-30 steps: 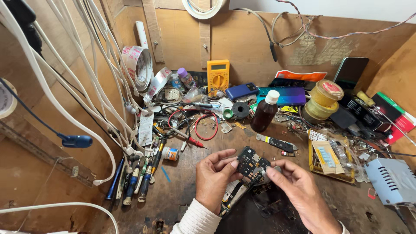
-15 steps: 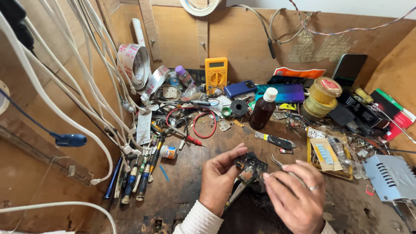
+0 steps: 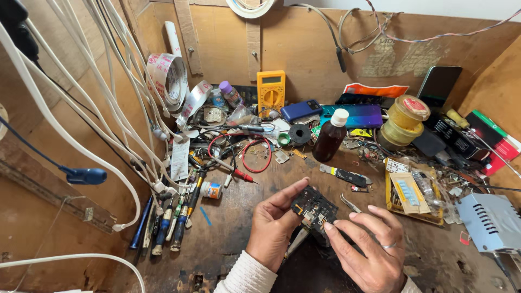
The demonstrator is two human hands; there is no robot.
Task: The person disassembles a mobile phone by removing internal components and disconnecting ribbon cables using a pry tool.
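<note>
My left hand [image 3: 274,228] holds a small dark circuit board [image 3: 313,206] by its left edge, thumb on top, above the wooden bench. My right hand [image 3: 369,247], with a ring on one finger, touches the board's right lower corner with its fingertips. A thin metal tool [image 3: 296,242] pokes out under the board between both hands; which hand holds it I cannot tell. Metal tweezers [image 3: 350,203] lie just right of the board.
A brown bottle with a white cap [image 3: 330,137], a yellow multimeter [image 3: 271,90], phones [image 3: 351,115], red probe leads [image 3: 253,155] and tape rolls [image 3: 167,76] crowd the back. Screwdrivers [image 3: 172,222] lie at left under white cables [image 3: 103,125]. A grey box [image 3: 491,221] sits at right.
Both hands and the board have shifted slightly right and down. My right fingers have moved in onto the board's corner.
</note>
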